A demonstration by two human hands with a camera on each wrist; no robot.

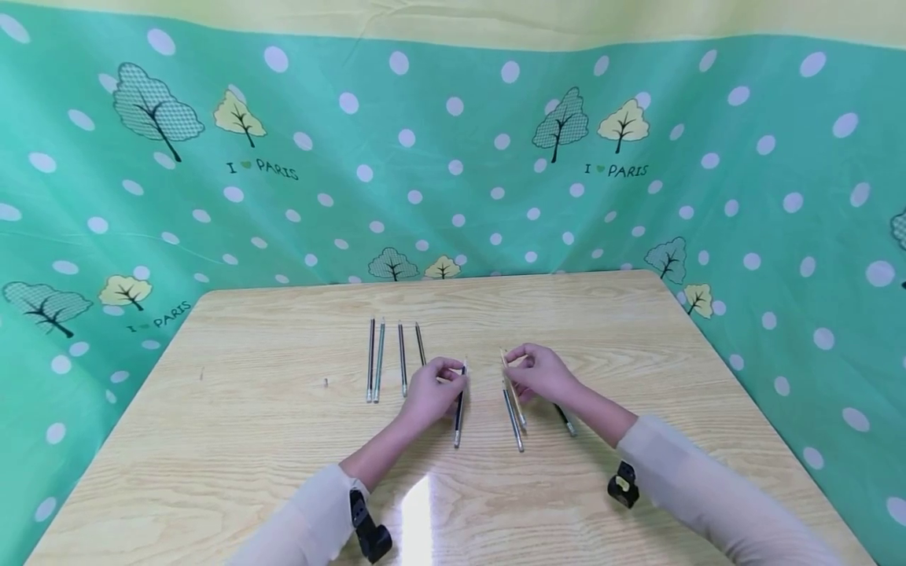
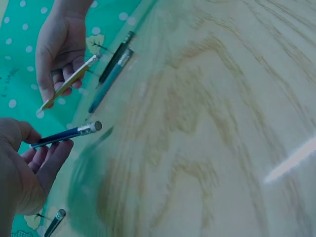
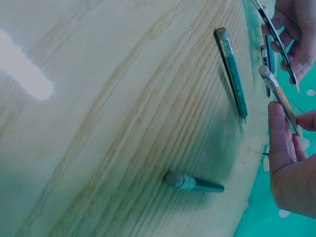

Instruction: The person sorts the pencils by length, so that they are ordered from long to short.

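My left hand (image 1: 432,391) pinches a dark blue pencil (image 1: 460,409) between thumb and fingers; its eraser end points toward me. In the left wrist view that pencil (image 2: 61,136) shows a silver ferrule and a grey eraser. Opposite it, my right hand (image 1: 541,373) pinches a yellow pencil (image 1: 514,393) near its tip. A blue pencil (image 1: 513,420) lies on the table right beside the yellow one. Partly hidden under my right wrist is a dark green pencil (image 1: 565,420), its eraser end showing.
Several dark pencils lie roughly parallel left of my hands, among them a black one (image 1: 370,362) and a teal one (image 1: 380,362). A tiny dark bit (image 1: 325,383) sits farther left on the wooden table (image 1: 248,440). Green dotted cloth (image 1: 453,181) hangs behind the table.
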